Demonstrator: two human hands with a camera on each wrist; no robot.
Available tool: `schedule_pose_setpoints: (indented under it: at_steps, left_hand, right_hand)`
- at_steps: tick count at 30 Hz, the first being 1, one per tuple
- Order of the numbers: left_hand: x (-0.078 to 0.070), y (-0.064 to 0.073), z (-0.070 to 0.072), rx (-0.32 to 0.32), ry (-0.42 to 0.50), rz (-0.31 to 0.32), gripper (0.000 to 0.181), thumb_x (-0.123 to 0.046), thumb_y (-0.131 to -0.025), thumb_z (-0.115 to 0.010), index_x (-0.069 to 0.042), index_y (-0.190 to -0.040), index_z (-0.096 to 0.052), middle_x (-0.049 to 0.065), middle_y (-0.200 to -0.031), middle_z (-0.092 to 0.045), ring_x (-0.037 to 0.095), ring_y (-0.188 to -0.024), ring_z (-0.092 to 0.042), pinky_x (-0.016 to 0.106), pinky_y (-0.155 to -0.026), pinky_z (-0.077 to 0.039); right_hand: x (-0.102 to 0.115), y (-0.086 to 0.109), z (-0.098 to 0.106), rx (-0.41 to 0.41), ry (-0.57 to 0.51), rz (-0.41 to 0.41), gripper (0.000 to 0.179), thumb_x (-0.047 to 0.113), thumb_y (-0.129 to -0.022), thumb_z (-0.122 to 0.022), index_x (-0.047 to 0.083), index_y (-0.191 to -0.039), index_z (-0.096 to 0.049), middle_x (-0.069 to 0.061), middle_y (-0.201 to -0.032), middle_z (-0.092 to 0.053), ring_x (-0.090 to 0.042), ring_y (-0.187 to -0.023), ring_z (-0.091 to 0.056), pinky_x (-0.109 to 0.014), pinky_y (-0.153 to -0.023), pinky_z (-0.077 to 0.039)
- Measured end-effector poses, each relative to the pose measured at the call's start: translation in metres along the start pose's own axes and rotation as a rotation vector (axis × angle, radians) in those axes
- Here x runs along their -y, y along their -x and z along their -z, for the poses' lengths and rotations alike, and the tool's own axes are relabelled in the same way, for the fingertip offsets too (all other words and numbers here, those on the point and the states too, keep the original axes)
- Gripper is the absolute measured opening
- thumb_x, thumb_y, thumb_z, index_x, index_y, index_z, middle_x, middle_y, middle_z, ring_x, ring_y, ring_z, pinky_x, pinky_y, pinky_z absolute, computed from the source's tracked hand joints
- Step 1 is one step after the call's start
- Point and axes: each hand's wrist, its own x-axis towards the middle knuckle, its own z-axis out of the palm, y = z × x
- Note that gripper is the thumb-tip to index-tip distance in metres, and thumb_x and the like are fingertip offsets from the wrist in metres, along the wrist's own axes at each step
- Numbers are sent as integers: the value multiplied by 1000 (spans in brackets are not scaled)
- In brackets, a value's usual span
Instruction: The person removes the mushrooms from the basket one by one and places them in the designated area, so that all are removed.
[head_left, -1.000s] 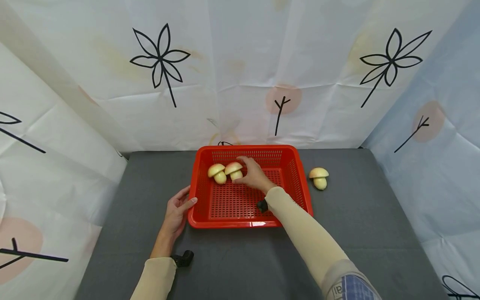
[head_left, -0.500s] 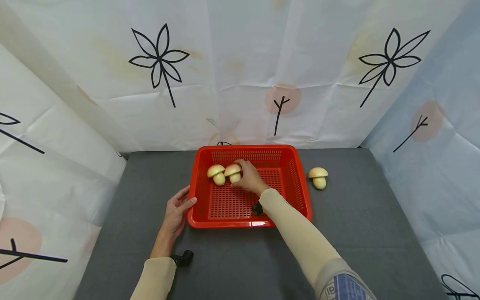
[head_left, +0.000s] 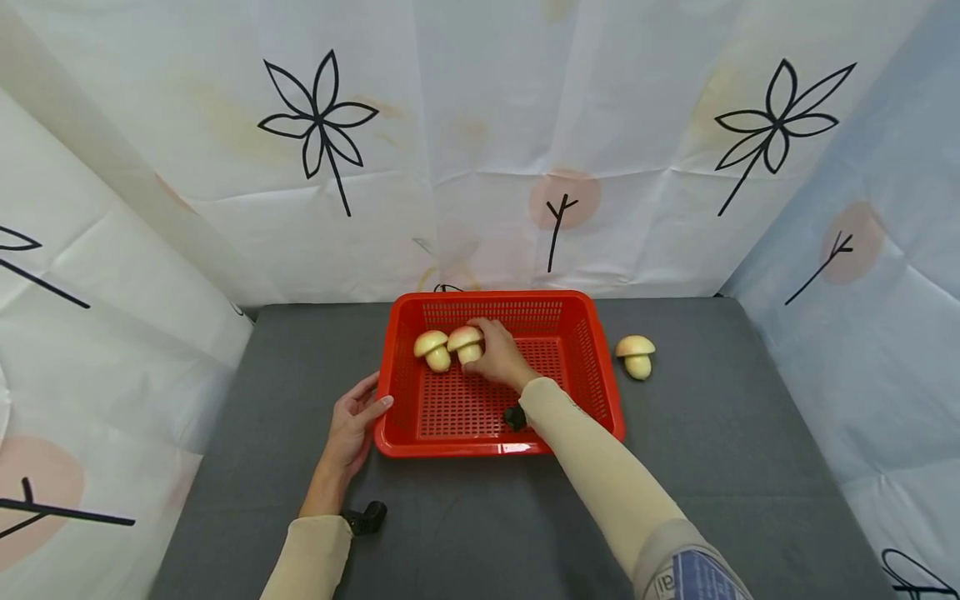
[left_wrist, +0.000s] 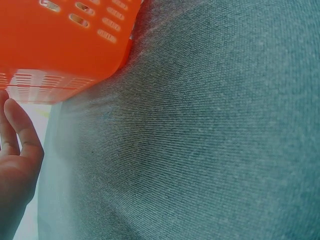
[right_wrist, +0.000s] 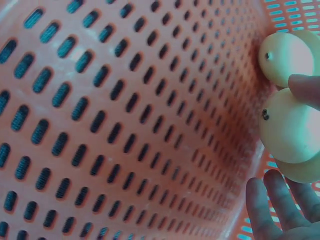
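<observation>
A red plastic basket (head_left: 465, 450) with slotted walls and floor sits on the table. Inside, toward its back left, two toy mushrooms with pale stems and yellow-pink caps lie side by side. My right hand (head_left: 502, 358) holds the right-hand mushroom (head_left: 465, 336), thumb on one side and fingers on the other; the left-hand mushroom (head_left: 432, 343) is right beside it. In the right wrist view, the held mushroom's stem end (right_wrist: 287, 132) shows between the thumb and several fingers. My left hand (head_left: 350, 429) grips the basket's left side, its thumb over the rim and its fingers outside, partly hidden.
A third mushroom (head_left: 636, 357) lies on the grey table (head_left: 720, 467), to the right of the basket. White cloth screens (head_left: 480, 100) with line-drawn plants stand at the back and both sides. Black cameras (head_left: 365, 518) are worn at the wrists.
Over the last second my right hand has shifted slightly left and closer round the right-hand mushroom, which stays about where it was. My left hand and the basket have stayed put.
</observation>
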Motion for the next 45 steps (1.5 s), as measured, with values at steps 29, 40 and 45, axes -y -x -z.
schedule_pose_setpoints:
  at_steps: [29, 40, 45]
  left_hand:
    - [-1, 1, 0, -8, -1, 20, 57, 0, -97, -64, 5, -150, -41, 21, -142, -53, 26, -122, -59, 38, -100, -51]
    - [-2, -1, -1, -24, -6, 36, 56, 1, -97, -63, 5, -149, -41, 23, -145, -50, 26, -124, -57, 37, -101, -51]
    - [-2, 0, -1, -24, -5, 40, 57, 0, -97, -64, 4, -150, -41, 18, -142, -53, 24, -122, -59, 37, -100, -51]
  right_hand:
    - [29, 16, 56, -35, -198, 107, 80, 14, -81, -87, 10, -149, -46, -9, -139, -54, -32, -123, -51, -49, -96, -49]
    - [38, 32, 81, -51, -274, 160, 77, 9, -81, -85, 9, -148, -48, -11, -138, -54, -29, -122, -55, -47, -95, -53]
    - [36, 40, 88, -47, -284, 166, 76, 9, -82, -85, 10, -148, -47, -11, -139, -53, -31, -122, -54, -53, -99, -51]
